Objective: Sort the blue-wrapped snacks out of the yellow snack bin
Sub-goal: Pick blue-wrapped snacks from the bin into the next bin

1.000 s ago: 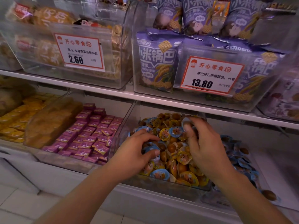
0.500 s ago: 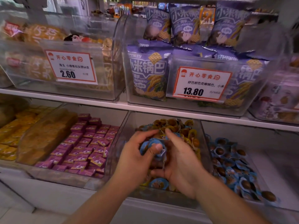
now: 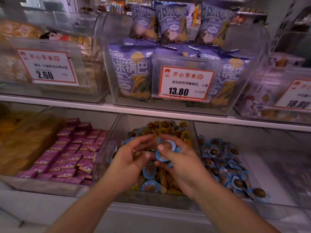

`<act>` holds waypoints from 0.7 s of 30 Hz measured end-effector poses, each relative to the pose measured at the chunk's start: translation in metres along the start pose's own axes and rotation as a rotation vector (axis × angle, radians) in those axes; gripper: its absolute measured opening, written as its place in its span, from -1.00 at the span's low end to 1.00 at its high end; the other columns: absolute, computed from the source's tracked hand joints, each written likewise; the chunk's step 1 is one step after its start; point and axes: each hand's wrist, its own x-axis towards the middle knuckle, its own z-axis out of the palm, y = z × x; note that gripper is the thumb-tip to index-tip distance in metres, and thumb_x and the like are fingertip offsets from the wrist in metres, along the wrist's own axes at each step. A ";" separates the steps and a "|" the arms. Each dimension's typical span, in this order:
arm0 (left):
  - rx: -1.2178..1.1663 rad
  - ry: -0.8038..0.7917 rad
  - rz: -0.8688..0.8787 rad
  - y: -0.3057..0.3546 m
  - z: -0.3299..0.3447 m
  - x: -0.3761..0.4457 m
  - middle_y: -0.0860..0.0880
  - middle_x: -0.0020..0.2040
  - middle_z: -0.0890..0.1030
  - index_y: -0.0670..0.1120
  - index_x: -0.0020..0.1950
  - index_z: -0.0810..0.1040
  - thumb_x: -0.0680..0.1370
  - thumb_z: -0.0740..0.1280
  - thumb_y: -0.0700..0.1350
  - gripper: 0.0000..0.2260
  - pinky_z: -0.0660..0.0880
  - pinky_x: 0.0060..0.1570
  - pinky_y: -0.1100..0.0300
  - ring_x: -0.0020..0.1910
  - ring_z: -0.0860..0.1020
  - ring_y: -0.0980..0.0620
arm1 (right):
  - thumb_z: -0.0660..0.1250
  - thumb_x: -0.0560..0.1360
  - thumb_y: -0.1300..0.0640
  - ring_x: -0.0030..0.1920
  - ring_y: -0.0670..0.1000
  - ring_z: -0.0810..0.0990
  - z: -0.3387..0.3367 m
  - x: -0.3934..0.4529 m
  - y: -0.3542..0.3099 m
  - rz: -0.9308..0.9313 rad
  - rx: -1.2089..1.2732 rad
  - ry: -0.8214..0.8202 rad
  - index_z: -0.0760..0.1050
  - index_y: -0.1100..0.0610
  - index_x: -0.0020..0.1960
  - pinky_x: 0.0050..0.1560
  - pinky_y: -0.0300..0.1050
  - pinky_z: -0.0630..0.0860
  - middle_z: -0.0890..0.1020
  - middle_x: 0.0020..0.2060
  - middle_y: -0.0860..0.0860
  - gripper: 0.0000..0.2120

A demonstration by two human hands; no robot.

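Observation:
The clear middle bin [image 3: 151, 200] on the lower shelf holds yellow-wrapped snacks [image 3: 166, 130] mixed with a few blue-wrapped ones [image 3: 149, 186]. Both hands hover over it, close together. My right hand [image 3: 183, 167] grips a small stack of blue-wrapped snacks [image 3: 165, 148], thumb pressed on the top one. My left hand [image 3: 131, 162] is just left of that stack, palm turned toward it, fingers loosely curled with nothing visibly held. The hands hide the middle of the bin.
To the right, a bin with a pile of blue-wrapped snacks [image 3: 223, 165]. To the left, a bin of purple packets [image 3: 75, 153]. The shelf edge [image 3: 168, 113] above carries bins of purple bags [image 3: 134, 71] with price tags.
My left hand has let go of the blue snacks it lifted; they now sit in my right hand. Both hands rose a little from the pile.

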 end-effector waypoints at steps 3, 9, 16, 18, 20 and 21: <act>0.526 -0.058 0.055 -0.004 -0.016 -0.002 0.20 0.13 0.59 0.18 0.26 0.55 0.47 0.38 0.13 -0.64 0.51 0.16 0.19 0.18 0.55 0.19 | 0.36 0.57 0.23 -0.36 -0.02 0.65 -0.011 0.000 -0.010 -0.128 -0.226 0.035 0.55 0.05 0.15 -0.46 -0.20 0.45 0.68 -0.12 0.11 -0.81; 0.845 -0.057 0.079 -0.003 -0.019 -0.006 0.28 -0.02 0.57 0.19 0.07 0.63 0.32 0.53 0.18 -0.65 0.47 0.09 0.06 0.04 0.54 0.12 | 0.45 0.51 0.03 -0.39 0.15 0.59 -0.021 0.003 -0.014 -0.081 -0.387 -0.028 0.60 -0.05 0.07 -0.56 -0.23 0.33 0.66 -0.17 0.09 -0.85; 0.371 0.204 0.193 0.018 0.007 -0.008 0.28 -0.01 0.62 0.30 0.11 0.56 0.34 0.60 -0.11 -0.52 0.41 -0.05 0.52 -0.01 0.59 0.27 | 0.38 0.56 0.01 -0.31 0.08 0.64 -0.018 -0.003 -0.015 0.049 -0.205 -0.232 0.56 0.08 0.17 -0.46 -0.18 0.42 0.66 -0.17 0.12 -0.76; 0.382 0.194 0.201 0.020 0.019 -0.009 0.30 0.05 0.61 0.32 0.18 0.53 0.34 0.60 -0.09 -0.48 0.44 0.01 0.46 0.04 0.58 0.27 | 0.41 0.54 0.02 -0.30 0.07 0.63 -0.019 -0.006 -0.013 0.024 -0.190 -0.221 0.56 0.07 0.14 -0.46 -0.18 0.42 0.65 -0.23 0.06 -0.78; 0.363 0.171 0.183 0.022 0.027 -0.008 0.35 0.08 0.60 0.36 0.21 0.50 0.33 0.56 0.03 -0.49 0.43 0.05 0.47 0.08 0.56 0.32 | 0.45 0.51 0.07 -0.33 0.06 0.61 -0.024 -0.009 -0.012 -0.066 -0.236 -0.117 0.58 0.04 0.04 -0.47 -0.17 0.42 0.65 -0.26 0.04 -0.87; 0.350 0.145 0.180 0.024 0.030 -0.008 0.38 0.09 0.58 0.40 0.20 0.48 0.33 0.52 0.12 -0.51 0.41 0.06 0.49 0.09 0.55 0.34 | 0.46 0.50 0.08 -0.34 0.07 0.62 -0.027 -0.010 -0.013 -0.105 -0.261 -0.082 0.58 0.03 0.01 -0.48 -0.18 0.43 0.65 -0.26 0.06 -0.89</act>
